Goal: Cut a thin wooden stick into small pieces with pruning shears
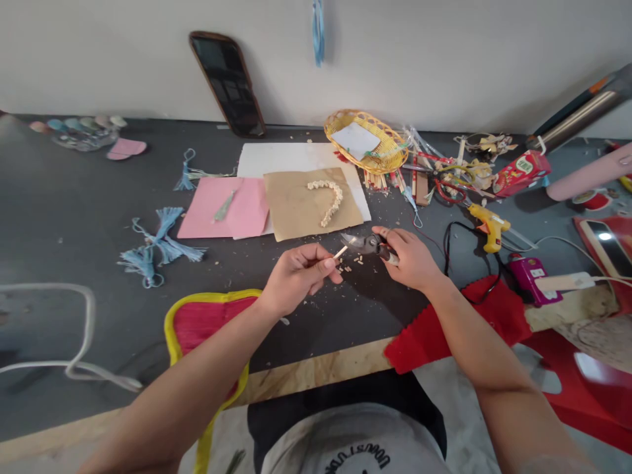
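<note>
Near the middle of the table, my left hand point(307, 273) is closed on a thin pale stick point(342, 251), pinched between thumb and fingers. My right hand point(405, 255) is wrapped round the handles of a pair of cutters point(366, 244). The cutter blades point left and meet the far end of the stick. Below the blades lie several small cut pieces point(359, 259). Beyond my hands, a brown sheet point(289, 204) bears a curved row of pale pieces point(338, 193), shaped like a hook.
A pink sheet point(202, 210) and blue tassels point(165, 240) lie left. A yellow basket point(395, 160) stands behind. On the right are a yellow glue gun point(490, 224), a purple box point(530, 276) and red cloth point(424, 339). A phone point(230, 85) leans on the wall.
</note>
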Motion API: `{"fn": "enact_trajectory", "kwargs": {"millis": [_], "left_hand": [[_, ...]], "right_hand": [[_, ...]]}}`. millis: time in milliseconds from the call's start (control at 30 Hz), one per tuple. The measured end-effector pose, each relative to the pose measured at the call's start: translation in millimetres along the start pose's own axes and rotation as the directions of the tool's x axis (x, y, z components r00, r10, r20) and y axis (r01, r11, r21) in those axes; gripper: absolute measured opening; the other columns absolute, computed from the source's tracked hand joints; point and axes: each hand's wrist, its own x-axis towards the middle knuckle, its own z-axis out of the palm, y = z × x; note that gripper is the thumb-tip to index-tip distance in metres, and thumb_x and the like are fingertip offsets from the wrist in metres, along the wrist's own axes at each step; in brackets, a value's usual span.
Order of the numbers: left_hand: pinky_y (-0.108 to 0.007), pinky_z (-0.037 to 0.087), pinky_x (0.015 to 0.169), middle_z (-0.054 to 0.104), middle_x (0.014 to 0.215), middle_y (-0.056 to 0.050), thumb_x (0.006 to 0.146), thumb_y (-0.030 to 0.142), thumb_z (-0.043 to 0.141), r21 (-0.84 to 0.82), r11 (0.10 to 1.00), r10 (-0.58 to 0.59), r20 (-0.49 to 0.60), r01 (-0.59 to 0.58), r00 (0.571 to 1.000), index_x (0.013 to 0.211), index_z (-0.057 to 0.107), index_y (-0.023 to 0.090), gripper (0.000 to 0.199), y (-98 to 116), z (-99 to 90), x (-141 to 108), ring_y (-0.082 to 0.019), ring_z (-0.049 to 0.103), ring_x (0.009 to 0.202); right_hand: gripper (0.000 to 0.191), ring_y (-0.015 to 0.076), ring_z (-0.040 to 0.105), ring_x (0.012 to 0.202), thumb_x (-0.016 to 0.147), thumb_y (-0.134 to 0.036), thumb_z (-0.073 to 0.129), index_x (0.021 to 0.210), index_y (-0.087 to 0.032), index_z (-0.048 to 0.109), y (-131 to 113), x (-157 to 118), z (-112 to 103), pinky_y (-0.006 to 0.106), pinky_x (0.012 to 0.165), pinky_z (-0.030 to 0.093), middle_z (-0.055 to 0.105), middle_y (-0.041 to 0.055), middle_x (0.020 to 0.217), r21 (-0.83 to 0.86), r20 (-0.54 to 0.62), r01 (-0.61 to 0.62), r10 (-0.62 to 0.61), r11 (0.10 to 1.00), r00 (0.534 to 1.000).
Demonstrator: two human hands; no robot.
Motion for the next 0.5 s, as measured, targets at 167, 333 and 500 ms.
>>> {"fn": "enact_trajectory", "kwargs": {"millis": [167, 333, 500], "left_hand": [[-0.018, 0.022, 0.036, 0.068, 0.057, -0.004, 0.075, 0.041, 0.076, -0.096, 0.989, -0.105, 0.092, 0.113, 0.99, 0.07, 0.06, 0.013, 0.033, 3, -0.9, 2, -0.002, 0.035, 0.036], [-0.017, 0.019, 0.035, 0.068, 0.055, -0.004, 0.073, 0.041, 0.079, -0.155, 0.978, -0.122, 0.1, 0.137, 0.987, 0.068, 0.06, 0.012, 0.034, 5, -1.5, 1, -0.002, 0.033, 0.035], [-0.016, 0.016, 0.034, 0.068, 0.054, -0.005, 0.073, 0.038, 0.079, -0.215, 0.959, -0.148, 0.169, 0.183, 0.975, 0.068, 0.06, 0.012, 0.032, 8, -1.0, -1, -0.002, 0.034, 0.033]], "right_hand": [[0.048, 0.028, 0.06, 0.105, 0.083, -0.015, 0.049, 0.132, -0.017, 0.048, 0, 1, -1, 0.043, 0.09, 0.05, 0.065, 0.0132, 0.117, 0.015, 0.044, -0.001, 0.001, 1.0, 0.999], [0.044, 0.0258, 0.063, 0.1, 0.086, -0.017, 0.047, 0.13, -0.019, 0.05, -11, -2, -4, 0.038, 0.086, 0.05, 0.067, 0.0113, 0.11, -0.016, 0.034, -0.034, 0.034, 0.999, 0.999], [0.039, 0.0249, 0.063, 0.095, 0.089, -0.018, 0.043, 0.127, -0.019, 0.052, -12, -2, -4, 0.037, 0.083, 0.049, 0.068, 0.0105, 0.104, -0.064, 0.008, -0.035, 0.036, 0.997, 0.999]]}}
